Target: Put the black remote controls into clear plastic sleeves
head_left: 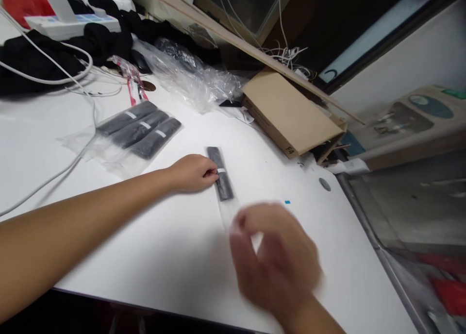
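Observation:
A dark rolled item with a white band (224,186) lies in a narrow clear plastic sleeve (226,211) on the white table. My left hand (192,173) is closed at the left edge of this packet, its thumb and fingertips pinching beside the band. Nearer to me, at the sleeve's lower end, my right hand (274,251) is raised and blurred by motion. Its fingers curl toward the thumb, and whether they hold anything is too smeared to tell. Several similar dark rolls (140,129) lie side by side in clear plastic at the left.
Crumpled clear plastic (192,76) lies at the back, beside a cardboard box (291,111). A white cable (69,166) runs across the left side. Black cloth (36,57) and a power strip (73,25) are at the back left. A grey disc (324,184) sits near the right edge.

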Demonstrator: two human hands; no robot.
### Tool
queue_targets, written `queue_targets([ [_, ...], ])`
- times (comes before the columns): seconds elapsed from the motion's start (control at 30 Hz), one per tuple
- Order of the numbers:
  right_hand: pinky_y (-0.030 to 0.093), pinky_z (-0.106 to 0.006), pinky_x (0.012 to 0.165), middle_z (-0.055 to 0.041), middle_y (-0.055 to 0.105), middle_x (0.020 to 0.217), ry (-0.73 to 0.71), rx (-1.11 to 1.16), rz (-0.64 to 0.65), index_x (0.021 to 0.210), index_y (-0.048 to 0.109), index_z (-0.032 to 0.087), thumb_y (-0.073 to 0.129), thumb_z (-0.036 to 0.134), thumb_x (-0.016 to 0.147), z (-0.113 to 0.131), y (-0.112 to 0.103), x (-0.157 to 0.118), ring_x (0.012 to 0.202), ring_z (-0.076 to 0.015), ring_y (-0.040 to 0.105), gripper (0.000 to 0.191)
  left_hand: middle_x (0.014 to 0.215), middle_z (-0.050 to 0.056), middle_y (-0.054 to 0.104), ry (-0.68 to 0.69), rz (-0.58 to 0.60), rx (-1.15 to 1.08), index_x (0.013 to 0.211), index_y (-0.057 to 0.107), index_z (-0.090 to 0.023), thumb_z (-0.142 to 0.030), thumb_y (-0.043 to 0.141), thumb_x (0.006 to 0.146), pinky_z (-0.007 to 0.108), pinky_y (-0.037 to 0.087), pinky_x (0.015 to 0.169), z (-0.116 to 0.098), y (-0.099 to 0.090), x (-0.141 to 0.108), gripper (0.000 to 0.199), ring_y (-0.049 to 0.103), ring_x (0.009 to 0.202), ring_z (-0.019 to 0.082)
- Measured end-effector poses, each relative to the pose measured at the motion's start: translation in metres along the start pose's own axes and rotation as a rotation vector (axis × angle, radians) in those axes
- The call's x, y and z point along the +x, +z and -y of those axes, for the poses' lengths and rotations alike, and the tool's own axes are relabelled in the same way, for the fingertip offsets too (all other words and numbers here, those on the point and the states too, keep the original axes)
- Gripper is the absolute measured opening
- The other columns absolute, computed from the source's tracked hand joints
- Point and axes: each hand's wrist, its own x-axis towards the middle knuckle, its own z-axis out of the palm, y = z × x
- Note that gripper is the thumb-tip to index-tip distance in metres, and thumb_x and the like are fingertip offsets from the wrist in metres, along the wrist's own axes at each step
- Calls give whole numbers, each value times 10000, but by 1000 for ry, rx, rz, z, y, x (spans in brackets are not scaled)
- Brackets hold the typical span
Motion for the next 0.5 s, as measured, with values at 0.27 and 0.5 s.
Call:
queue_targets([
  [0.27,497,-501,943,-196,621,1302,513,-153,280,1438,457,134,614,481,915,-77,62,34,1163,-369,597,647,795,26,612,-88,-201,-137,818,580,-195,-284,513,961,325,380,676,-1,-1,4,181,536,725,178],
  [0.5,359,-335,570,-9,579,701,765,-19,399,722,492,239,651,352,820,-73,45,38,633,-201,509,218,1003,90,690,-309,-327,-274,1050,623,-164,-301,561,946,353,465,784,1,-2,8,183,622,851,206],
])
